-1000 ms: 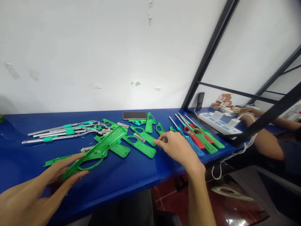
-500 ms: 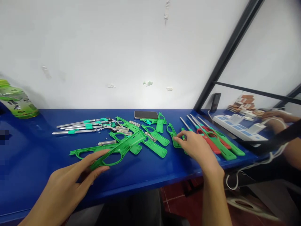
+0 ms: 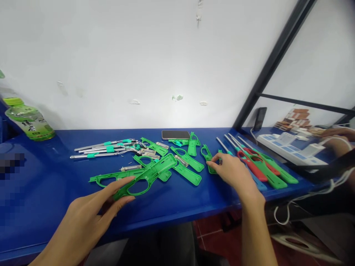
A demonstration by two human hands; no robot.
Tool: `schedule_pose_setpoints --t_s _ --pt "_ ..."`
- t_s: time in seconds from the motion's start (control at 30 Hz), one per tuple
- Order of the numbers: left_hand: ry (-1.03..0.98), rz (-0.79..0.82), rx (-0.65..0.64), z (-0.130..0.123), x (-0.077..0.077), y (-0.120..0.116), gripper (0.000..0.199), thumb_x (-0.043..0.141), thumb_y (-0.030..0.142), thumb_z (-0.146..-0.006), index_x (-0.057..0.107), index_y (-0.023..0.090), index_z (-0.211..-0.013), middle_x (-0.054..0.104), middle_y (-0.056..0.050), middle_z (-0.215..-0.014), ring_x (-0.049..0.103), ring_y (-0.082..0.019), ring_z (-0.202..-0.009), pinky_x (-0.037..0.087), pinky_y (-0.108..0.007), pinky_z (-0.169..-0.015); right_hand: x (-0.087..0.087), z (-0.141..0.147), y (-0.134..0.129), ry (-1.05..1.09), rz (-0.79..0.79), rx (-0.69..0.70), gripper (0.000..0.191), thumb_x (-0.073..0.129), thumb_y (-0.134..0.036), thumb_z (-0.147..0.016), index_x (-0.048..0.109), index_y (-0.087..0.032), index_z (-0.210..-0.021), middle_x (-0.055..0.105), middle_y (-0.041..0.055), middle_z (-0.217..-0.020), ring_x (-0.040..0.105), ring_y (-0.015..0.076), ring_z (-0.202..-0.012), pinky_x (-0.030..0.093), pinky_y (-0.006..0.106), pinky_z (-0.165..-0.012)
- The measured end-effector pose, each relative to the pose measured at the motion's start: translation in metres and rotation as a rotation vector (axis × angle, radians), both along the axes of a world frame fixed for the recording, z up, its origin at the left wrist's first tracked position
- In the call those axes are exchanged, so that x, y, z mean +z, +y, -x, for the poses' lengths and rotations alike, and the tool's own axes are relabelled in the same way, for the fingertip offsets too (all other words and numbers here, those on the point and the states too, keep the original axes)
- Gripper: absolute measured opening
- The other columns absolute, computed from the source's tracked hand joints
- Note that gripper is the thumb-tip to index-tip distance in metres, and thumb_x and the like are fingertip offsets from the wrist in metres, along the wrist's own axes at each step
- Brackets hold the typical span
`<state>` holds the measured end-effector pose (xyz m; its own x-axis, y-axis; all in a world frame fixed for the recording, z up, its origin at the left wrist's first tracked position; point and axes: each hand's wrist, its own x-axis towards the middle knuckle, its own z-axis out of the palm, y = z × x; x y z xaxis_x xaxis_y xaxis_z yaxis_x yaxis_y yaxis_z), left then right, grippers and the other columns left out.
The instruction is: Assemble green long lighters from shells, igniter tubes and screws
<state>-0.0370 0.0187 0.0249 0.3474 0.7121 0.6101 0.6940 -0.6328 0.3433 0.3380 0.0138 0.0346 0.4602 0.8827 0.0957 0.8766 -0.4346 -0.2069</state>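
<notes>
My left hand (image 3: 91,207) pinches a green lighter casing half (image 3: 154,171) by its narrow end, its hollow inner side facing up, above other parts on the table. On the right, my right hand (image 3: 231,170) is down at the table with thumb and fingers drawn together over a green casing half (image 3: 206,153). Whatever lies between those fingertips is hidden. Another green piece (image 3: 220,151) peeks out behind that hand. Between the hands lie several green casing halves (image 3: 188,173) and small clear fuel tanks (image 3: 131,167). Metal lighter tubes (image 3: 94,149) with teal collars and wires lie at the left.
Red, green and blue assembled lighters (image 3: 271,170) lie right of my right hand. A phone (image 3: 175,135) rests near the wall. At the left stands a green-capped bottle (image 3: 30,120). A white power strip (image 3: 288,149) and another person's hand (image 3: 337,136) are beyond the black frame (image 3: 266,77).
The view has shifted slightly, so everything sits a little farther right. My left hand keeps the casing half, and my right hand stays at the same spot among the green parts.
</notes>
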Motion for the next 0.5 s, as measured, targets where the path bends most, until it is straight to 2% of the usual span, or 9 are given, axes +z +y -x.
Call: schedule_pose_setpoints --t_s 0.07,0.2,0.33,0.4,0.5 --pt "-0.017 -0.035 -0.044 0.000 0.000 0.000 0.058 0.049 0.078 -0.104 0.080 0.031 -0.122 0.085 0.009 -0.082 0.067 -0.009 -0.038 0.050 -0.012 -0.044 0.000 0.001 0.000 0.006 0.004 0.000 0.021 0.071 -0.043 -0.103 0.080 -0.027 -0.093 0.084 0.0067 -0.093 0.078 0.0291 -0.091 0.041 0.033 -0.067" --pt "-0.010 -0.044 -0.025 0.003 -0.005 0.001 0.051 0.053 0.076 -0.104 0.077 0.037 -0.127 0.085 0.012 -0.082 0.067 -0.009 -0.040 0.054 -0.012 -0.050 0.001 0.002 0.000 0.019 0.003 0.003 0.020 0.071 -0.041 -0.103 0.081 -0.027 -0.093 0.084 0.0068 -0.095 0.078 0.0295 -0.092 0.039 0.033 -0.066" --pt "0.005 -0.017 0.008 0.010 -0.018 0.003 0.044 0.053 0.076 -0.104 0.071 0.049 -0.135 0.084 0.017 -0.085 0.067 -0.010 -0.041 0.059 -0.015 -0.057 0.004 0.003 0.000 0.027 -0.005 -0.012 0.020 0.071 -0.042 -0.103 0.080 -0.027 -0.094 0.084 0.0072 -0.094 0.078 0.0294 -0.093 0.039 0.033 -0.066" --pt "0.024 0.018 0.039 0.015 -0.027 0.005 0.042 0.051 0.075 -0.105 0.066 0.056 -0.140 0.083 0.019 -0.086 0.069 -0.011 -0.045 0.058 -0.016 -0.054 0.006 0.003 0.000 0.024 -0.014 -0.036 0.020 0.069 -0.043 -0.105 0.079 -0.027 -0.100 0.084 0.0073 -0.095 0.078 0.0291 -0.093 0.040 0.033 -0.067" --pt "0.051 0.048 0.104 0.020 -0.039 0.008 0.040 0.050 0.071 -0.106 0.065 0.059 -0.141 0.078 0.018 -0.072 0.074 -0.015 -0.051 0.061 -0.020 -0.057 0.007 0.002 0.000 0.016 -0.026 -0.088 0.021 0.066 -0.044 -0.107 0.077 -0.027 -0.111 0.084 0.0088 -0.100 0.079 0.0304 -0.096 0.041 0.033 -0.068"
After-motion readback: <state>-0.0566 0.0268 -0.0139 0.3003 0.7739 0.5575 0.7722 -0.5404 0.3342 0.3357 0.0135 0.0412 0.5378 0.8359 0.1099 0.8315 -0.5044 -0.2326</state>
